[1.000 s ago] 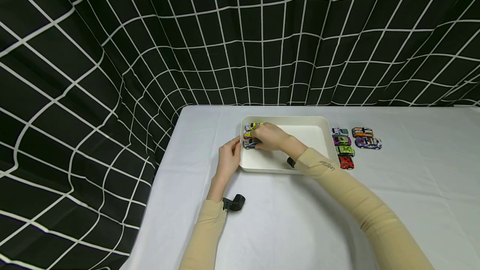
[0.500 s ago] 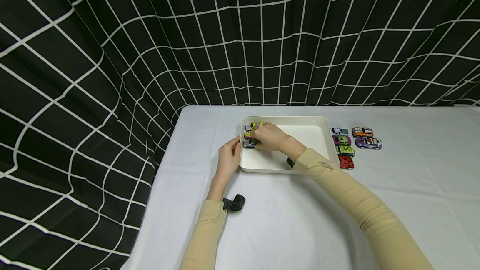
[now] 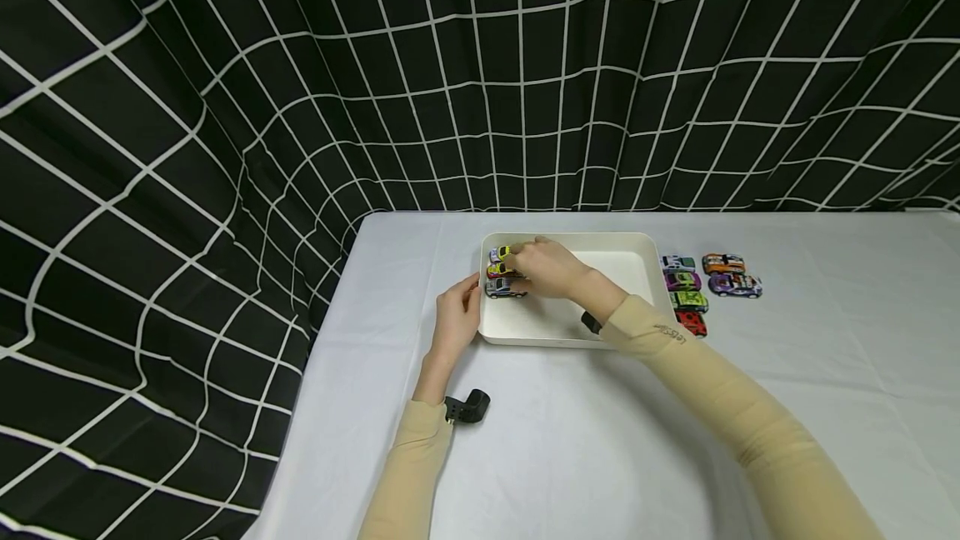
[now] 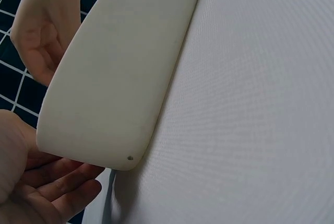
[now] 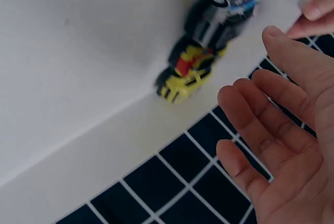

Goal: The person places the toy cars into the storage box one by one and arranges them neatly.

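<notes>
The person's right hand (image 3: 551,267) hangs over the left end of a white tray (image 3: 618,277), its thumb and fingers apart and bent loosely, holding nothing; the right wrist view shows a gap between them and the cars. Three toy cars stand in the tray side by side along that end: a yellow car (image 3: 501,254) farthest away, a yellow-and-red car (image 3: 498,271) in the middle and a grey car (image 3: 504,288) nearest the person. The left hand (image 3: 458,311) rests against the outside of the same end, its fingers slightly bent and close together. Just beside the tray's right end, on the white-covered counter (image 3: 562,440), a white-and-green car (image 3: 678,263), a purple-and-green car (image 3: 682,282), a lime car (image 3: 689,301) and a red car (image 3: 691,322) form a column, with an orange car (image 3: 723,263) and a purple car (image 3: 735,285) farther right.
</notes>
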Tool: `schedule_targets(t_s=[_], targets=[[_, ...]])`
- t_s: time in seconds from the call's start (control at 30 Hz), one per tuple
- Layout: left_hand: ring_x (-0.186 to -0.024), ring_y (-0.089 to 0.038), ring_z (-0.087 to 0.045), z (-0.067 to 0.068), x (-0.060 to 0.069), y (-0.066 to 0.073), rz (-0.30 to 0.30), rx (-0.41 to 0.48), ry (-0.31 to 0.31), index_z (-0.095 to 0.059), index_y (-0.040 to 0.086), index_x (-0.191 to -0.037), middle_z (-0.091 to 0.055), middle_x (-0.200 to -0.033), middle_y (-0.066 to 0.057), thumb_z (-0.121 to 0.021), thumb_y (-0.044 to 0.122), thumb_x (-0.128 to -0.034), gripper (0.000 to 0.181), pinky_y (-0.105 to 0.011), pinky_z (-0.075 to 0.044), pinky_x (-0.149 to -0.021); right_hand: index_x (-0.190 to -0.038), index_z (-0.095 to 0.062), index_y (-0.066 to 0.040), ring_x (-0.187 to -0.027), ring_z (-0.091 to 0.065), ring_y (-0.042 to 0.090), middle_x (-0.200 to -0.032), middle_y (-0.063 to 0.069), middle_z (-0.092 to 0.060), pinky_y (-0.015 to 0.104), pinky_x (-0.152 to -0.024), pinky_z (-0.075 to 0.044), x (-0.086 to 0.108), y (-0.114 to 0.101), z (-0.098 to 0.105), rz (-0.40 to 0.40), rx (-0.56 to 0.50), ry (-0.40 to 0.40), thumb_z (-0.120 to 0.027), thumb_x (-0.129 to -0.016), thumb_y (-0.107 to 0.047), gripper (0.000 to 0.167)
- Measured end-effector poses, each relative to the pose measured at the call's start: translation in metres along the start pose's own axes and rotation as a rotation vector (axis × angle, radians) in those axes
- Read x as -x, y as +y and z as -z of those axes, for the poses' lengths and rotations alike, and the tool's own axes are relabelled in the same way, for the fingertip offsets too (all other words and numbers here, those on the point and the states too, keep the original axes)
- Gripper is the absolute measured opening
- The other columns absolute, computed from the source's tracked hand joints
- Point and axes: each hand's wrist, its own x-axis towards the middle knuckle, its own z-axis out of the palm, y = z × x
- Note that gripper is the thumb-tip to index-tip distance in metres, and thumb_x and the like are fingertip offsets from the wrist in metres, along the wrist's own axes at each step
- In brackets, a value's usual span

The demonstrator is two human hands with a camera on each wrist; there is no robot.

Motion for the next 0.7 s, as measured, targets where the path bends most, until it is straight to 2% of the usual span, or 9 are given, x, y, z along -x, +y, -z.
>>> schedule_targets(t_s=[0.37,0.7], targets=[[-0.087,-0.026,-0.065,0.000,-0.001,0.000,0.012,0.000,-0.001,-0.055,-0.010,-0.121,-0.062,-0.109,-0.025,-0.051,0.000,-0.0930,0.030,-0.025,-0.055,-0.071,-0.093,-0.065,-0.003,-0.077,-0.060,0.021,-0.087,0.007,-0.063,0.038,-0.068,-0.046,0.033,0.011,0.022,0.002,-0.018,0.133,-0.075,-0.078,-0.017,0.023],[-0.088,-0.027,-0.065,0.000,0.001,0.001,0.018,-0.006,0.001,-0.055,-0.009,-0.121,-0.062,-0.110,-0.025,-0.051,-0.001,-0.0927,0.030,-0.027,-0.055,-0.072,-0.095,-0.065,-0.001,-0.083,-0.062,0.024,-0.089,0.009,-0.065,0.038,-0.071,-0.047,0.072,0.031,0.030,-0.011,0.038,0.192,-0.074,-0.078,-0.016,0.025]])
